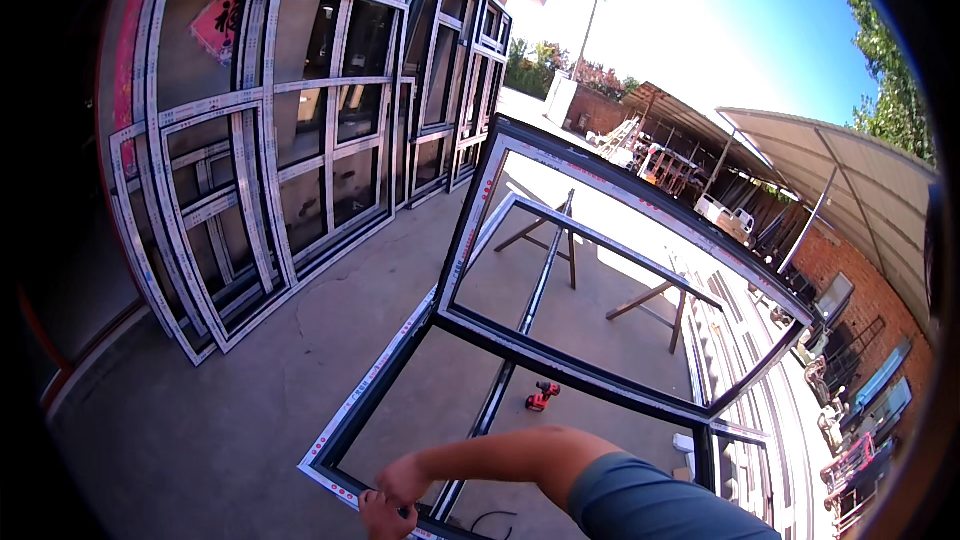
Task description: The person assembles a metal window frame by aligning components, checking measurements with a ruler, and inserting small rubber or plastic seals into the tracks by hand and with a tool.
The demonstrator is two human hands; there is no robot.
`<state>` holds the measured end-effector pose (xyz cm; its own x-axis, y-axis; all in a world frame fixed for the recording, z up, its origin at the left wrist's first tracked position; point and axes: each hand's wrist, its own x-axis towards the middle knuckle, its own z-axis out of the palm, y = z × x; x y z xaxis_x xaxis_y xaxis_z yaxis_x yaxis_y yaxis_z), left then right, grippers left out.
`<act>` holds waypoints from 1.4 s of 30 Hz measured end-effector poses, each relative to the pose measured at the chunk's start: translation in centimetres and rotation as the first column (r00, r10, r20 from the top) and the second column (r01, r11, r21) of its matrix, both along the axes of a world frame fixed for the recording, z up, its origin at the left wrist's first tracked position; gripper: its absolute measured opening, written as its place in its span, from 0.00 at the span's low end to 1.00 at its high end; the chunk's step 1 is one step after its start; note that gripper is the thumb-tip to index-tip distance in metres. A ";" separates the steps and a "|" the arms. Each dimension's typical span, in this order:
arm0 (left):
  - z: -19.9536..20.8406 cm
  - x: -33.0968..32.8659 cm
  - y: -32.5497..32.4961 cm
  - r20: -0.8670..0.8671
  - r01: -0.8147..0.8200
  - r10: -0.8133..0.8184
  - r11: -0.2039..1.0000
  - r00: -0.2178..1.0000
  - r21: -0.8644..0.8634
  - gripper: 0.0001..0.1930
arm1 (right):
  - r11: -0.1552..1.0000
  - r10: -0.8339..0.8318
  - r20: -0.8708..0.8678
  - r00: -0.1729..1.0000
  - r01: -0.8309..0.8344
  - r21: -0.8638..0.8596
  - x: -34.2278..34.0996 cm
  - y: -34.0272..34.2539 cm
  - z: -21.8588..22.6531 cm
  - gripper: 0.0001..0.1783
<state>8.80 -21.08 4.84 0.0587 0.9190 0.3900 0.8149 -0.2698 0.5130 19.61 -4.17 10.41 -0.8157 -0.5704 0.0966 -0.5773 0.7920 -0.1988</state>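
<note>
A large window frame (pixel 362 395), black with printed white protective film, lies before me. Its hinged sash (pixel 470 235) stands swung up and open, tilted away from me. My right hand (pixel 404 480) reaches across from the right to the frame's near left corner, closed, its fingertips hidden. Just below it, my left hand (pixel 382 516) is closed too, at the same corner. A small dark thing shows at the left hand's fingers, too little of it to name. The two hands touch or nearly touch.
Under the frame run a long bar (pixel 490 402) and sawhorses (pixel 573 255). A red cordless drill (pixel 543 397) shows through the frame's opening. Several finished window frames (pixel 270 90) lean against the wall at left. Long profiles (pixel 790 460) lie at right, beside a roofed shed (pixel 840 160).
</note>
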 end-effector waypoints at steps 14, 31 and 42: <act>-4.0 -0.5 0.3 -0.062 0.043 -0.046 0.998 0.997 -0.043 0.35 | 0.146 -0.816 0.578 0.008 0.970 0.193 2.2 -6.7 0.4 0.18; -3.2 -0.9 -0.1 -0.056 0.014 -0.020 0.995 0.998 -0.098 0.36 | 0.365 -0.841 0.462 0.282 0.926 0.098 1.8 -8.8 6.7 0.17; -4.6 -0.1 0.1 -0.016 0.012 -0.011 0.996 1.000 0.083 0.26 | 0.206 -0.761 0.574 0.303 0.951 -0.229 5.6 -6.5 -0.1 0.19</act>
<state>8.69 -20.97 0.19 0.0760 0.8826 0.4640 0.8193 -0.3205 0.4754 25.26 -10.62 10.33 -0.7841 0.5628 -0.2615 0.5676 0.4800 -0.6690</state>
